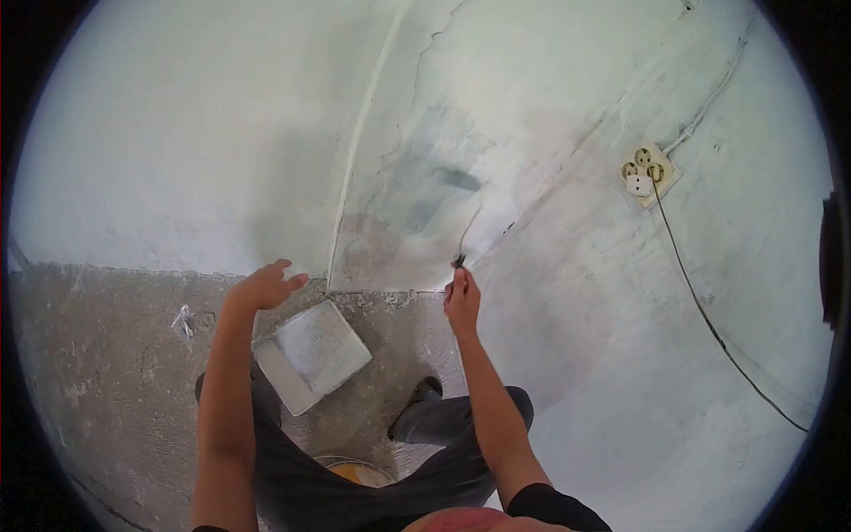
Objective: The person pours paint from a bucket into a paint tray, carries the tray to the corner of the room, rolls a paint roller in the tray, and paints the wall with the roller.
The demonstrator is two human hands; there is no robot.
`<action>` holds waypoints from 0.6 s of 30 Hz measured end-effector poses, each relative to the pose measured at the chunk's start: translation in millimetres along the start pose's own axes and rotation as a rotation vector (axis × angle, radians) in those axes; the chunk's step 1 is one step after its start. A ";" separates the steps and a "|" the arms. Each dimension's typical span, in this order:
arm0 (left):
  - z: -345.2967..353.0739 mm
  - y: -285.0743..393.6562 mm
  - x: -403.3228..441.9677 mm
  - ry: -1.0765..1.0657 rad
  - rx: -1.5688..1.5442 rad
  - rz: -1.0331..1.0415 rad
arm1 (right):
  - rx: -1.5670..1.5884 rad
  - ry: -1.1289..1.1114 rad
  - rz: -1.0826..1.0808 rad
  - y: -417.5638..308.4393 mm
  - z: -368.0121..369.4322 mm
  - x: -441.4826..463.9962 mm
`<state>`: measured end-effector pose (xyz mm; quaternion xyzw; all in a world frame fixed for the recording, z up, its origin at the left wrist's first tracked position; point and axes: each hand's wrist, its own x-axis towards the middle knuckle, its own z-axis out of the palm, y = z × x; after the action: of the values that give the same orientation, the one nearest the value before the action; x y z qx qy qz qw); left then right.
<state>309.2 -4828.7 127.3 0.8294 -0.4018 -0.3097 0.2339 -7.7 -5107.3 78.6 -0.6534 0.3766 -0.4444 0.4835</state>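
Brush (458, 262): being pinched in right hand (462, 301), pointing toward wall (399, 262), beyond and to the right of tray (319, 355). Left hand (264, 287): hanging loosely spread near tray's far-left edge.

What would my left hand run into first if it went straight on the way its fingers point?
Most likely the wall: your left hand points up and right toward it. The tray lies lower, off that line. The remaining gap is unclear from this view.
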 end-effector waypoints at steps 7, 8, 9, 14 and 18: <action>5.4 24.4 9.8 -0.033 0.021 0.030 | 0.075 -0.058 -0.078 -101.8 -15.5 50.1; 7.7 26.2 11.1 -0.037 0.023 0.029 | 0.077 -0.053 -0.077 -104.0 -16.5 52.4; 9.3 28.4 11.6 -0.043 0.023 0.030 | 0.053 -0.026 -0.093 -97.0 -16.7 56.3; 9.7 25.1 17.5 -0.050 0.073 -0.004 | -0.062 -0.017 -0.102 -15.7 -8.4 47.7; 21.3 19.1 21.4 -0.076 0.046 0.009 | -0.344 0.009 -0.023 31.1 -16.1 19.9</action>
<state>294.6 -4859.9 117.6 0.8206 -0.4211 -0.3303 0.2006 -18.5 -5138.2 55.0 -0.7289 0.4415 -0.3819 0.3577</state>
